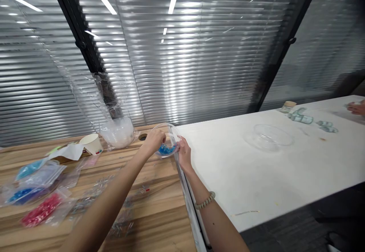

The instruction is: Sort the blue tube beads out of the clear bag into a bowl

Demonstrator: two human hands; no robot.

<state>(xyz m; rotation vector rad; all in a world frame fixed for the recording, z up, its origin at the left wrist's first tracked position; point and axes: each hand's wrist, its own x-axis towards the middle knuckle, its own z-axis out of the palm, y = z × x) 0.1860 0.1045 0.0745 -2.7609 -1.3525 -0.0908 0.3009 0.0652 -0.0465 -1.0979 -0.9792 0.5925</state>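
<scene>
A round clear plastic bowl (168, 128) is tilted toward me above the seam between the wooden and the white table. Small shiny blue pieces (165, 150) lie gathered in its lower part. My right hand (184, 153), with a beaded bracelet on the wrist, grips the bowl by its right rim. From the left, my left hand (155, 139) reaches over the rim into the bowl. Its fingers are drawn together above the blue pieces; whatever they pinch is too small or hidden to make out.
On the wood lie a bag of red pieces (42, 210), bags of blue pieces (25, 195), scattered clear pieces (97, 191), a paper cup (91, 144) and a white bundle in plastic (119, 132). The white table holds a clear dish (269, 137) and small bottles (302, 118). Another person's hand (357, 108) is far right.
</scene>
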